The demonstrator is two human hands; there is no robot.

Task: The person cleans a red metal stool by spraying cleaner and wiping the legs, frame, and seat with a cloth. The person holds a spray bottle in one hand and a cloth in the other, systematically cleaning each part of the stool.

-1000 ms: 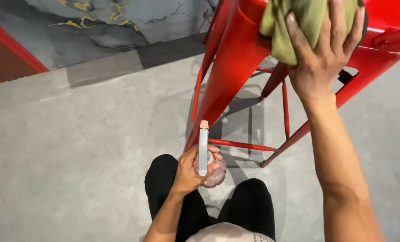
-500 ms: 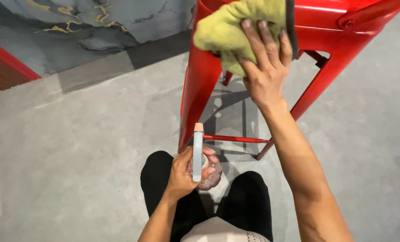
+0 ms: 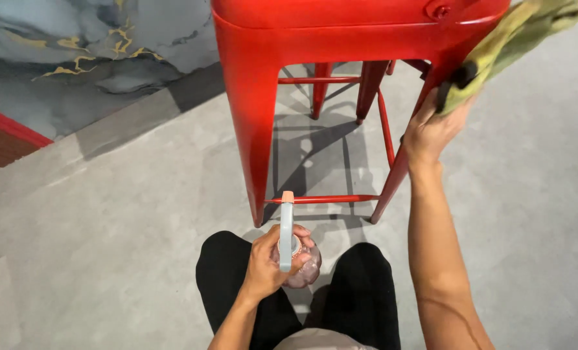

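A red metal stool (image 3: 256, 84) stands on the grey floor right in front of me. My right hand (image 3: 431, 126) grips a yellow-green cloth (image 3: 509, 45) against the stool's upper right leg, just below the seat edge. My left hand (image 3: 269, 259) holds a clear spray bottle (image 3: 302, 269) with a pale blue trigger head (image 3: 286, 227) and an orange nozzle tip, low and close to my body, pointing at the stool's front crossbar. My knees in black trousers (image 3: 237, 285) show below the bottle.
The stool's thin red crossbars (image 3: 328, 199) join its legs near the floor. A grey marbled wall with gold veins (image 3: 88, 58) rises at upper left, with a red strip (image 3: 10, 126) at its base. Grey tiled floor (image 3: 107, 220) lies all around.
My right hand has carried the cloth off the seat top and down to the stool's right side. The view has dropped lower and nearer the stool. My left hand holds the bottle still.
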